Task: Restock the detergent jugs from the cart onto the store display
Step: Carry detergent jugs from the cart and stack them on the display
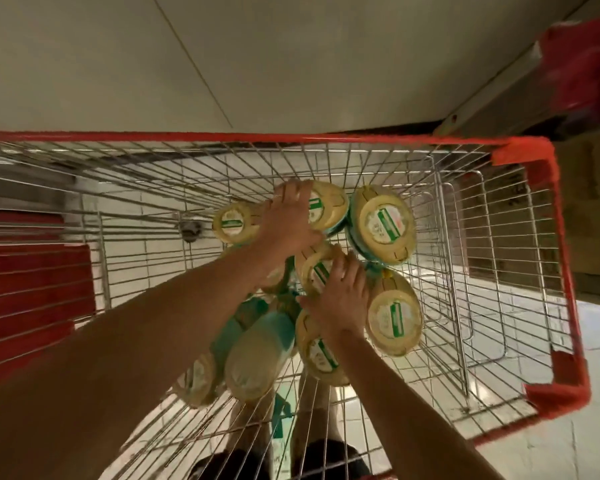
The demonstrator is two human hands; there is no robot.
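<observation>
Head view looks straight down into a wire cart (492,258) with a red rim. Both bare arms reach in from six o'clock. Left hand (288,220) lies with fingers spread flat over a detergent jug (326,206) at twelve o'clock, not closed round it. Right hand (343,292) rests with fingers loosely curled on a middle jug (314,268); whether it grips, I cannot tell. More jugs (394,317) cluster centrally. Bare wire floor lies open toward three and nine o'clock.

Red-rimmed wire cart (541,237), yellow detergent jugs (385,226) heaped inside.
</observation>
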